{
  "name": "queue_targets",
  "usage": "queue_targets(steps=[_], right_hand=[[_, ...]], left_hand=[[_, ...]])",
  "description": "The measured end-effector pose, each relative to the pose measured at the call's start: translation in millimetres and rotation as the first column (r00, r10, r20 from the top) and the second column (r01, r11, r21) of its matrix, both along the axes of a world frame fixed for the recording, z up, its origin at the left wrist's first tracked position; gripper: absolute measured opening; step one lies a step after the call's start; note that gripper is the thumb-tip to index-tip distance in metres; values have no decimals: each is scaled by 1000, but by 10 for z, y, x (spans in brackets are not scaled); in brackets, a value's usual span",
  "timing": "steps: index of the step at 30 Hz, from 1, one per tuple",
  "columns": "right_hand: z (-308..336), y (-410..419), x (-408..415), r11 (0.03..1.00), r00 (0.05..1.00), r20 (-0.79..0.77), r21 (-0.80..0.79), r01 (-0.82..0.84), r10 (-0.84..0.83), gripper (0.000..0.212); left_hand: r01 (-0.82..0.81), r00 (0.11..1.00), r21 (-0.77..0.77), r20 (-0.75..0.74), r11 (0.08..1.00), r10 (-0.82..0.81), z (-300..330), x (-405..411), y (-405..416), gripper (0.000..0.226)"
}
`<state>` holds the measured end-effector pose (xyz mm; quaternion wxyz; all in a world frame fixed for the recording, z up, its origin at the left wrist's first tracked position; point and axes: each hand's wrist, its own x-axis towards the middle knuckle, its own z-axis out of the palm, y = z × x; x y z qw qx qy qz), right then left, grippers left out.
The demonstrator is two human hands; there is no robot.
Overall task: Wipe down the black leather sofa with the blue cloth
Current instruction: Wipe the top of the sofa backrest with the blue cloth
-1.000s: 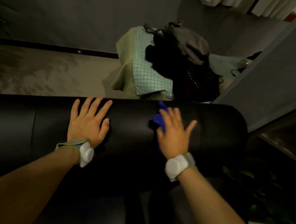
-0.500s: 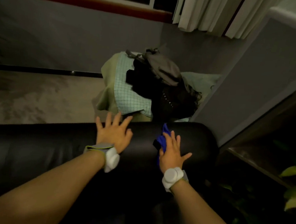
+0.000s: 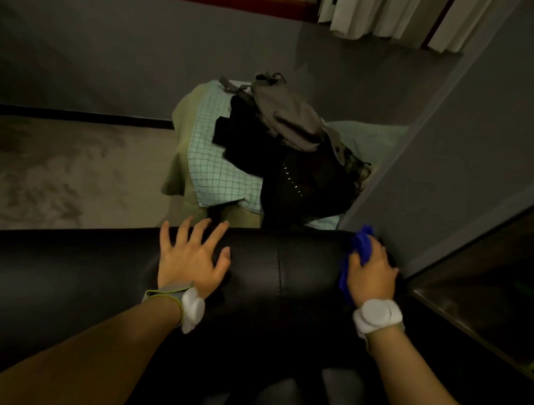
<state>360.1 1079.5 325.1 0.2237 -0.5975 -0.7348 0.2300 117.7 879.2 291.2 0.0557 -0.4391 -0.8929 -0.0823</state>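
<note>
Wiping is under way along the top of the black leather sofa [image 3: 287,260]. The right hand [image 3: 370,276] presses the blue cloth [image 3: 360,246] on the far right end of the sofa back, next to the grey wall [image 3: 470,172]. Its fingers curl down over the cloth. The left hand [image 3: 192,257] lies flat on the sofa top with fingers spread wide, holding nothing. I think the seat and the long left part are left to do. No wet marks show in the dim light, so what is clean is hard to tell. Most of the cloth hides under the hand.
</note>
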Motion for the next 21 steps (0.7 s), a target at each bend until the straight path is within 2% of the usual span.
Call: queue_targets(steps=[2, 4, 6, 8, 10, 11, 13, 15, 16, 18, 19, 21], right_hand=[[24, 8, -186, 1000, 998, 60, 17, -18, 17, 47], [30, -196, -455, 969, 966, 175, 127, -213, 190, 48], [30, -537, -764, 854, 865, 232, 180, -488, 446, 52], [7, -851, -984, 672, 697, 275, 194, -715, 662, 55], [3, -906, -954, 551, 593, 320, 219, -805, 739, 57], [15, -799, -851, 570, 614, 319, 229, -789, 722, 58], [8, -420, -532, 743, 772, 243, 215, -634, 588, 56], [22, 44, -160, 929, 933, 115, 111, -352, 340, 51], [36, 239, -3, 977, 976, 41, 13, -215, 214, 49], [50, 451, 157, 985, 996, -83, -169, -30, 16, 46], [44, 437, 147, 981, 995, -87, -194, 27, -44, 45], [32, 212, 8, 997, 999, -4, -71, 42, -43, 47]], left_hand=[[-8, 1000, -3, 0, 1000, 8, -6, 0, 5, 54], [-6, 1000, -4, -3, 1000, 6, -7, -3, 2, 55], [-12, 1000, 0, -11, 1000, 12, -8, -10, 0, 55], [-10, 1000, 8, -16, 1000, 10, -4, 1, -4, 54], [-6, 1000, 21, -24, 1000, 6, -12, 2, 4, 54], [-10, 1000, 24, -29, 1000, 10, -20, 0, 3, 54], [-10, 999, 34, -39, 999, 12, -50, -10, -4, 54], [-7, 999, 41, -49, 999, 9, -69, -13, -9, 54], [-8, 999, 41, -49, 999, 10, -72, -17, -11, 54], [-10, 999, 38, -41, 999, 11, -58, -19, -7, 54], [-10, 999, 38, -44, 999, 11, -43, -20, -9, 54], [-12, 999, 39, -44, 999, 14, -48, -17, -4, 53]])
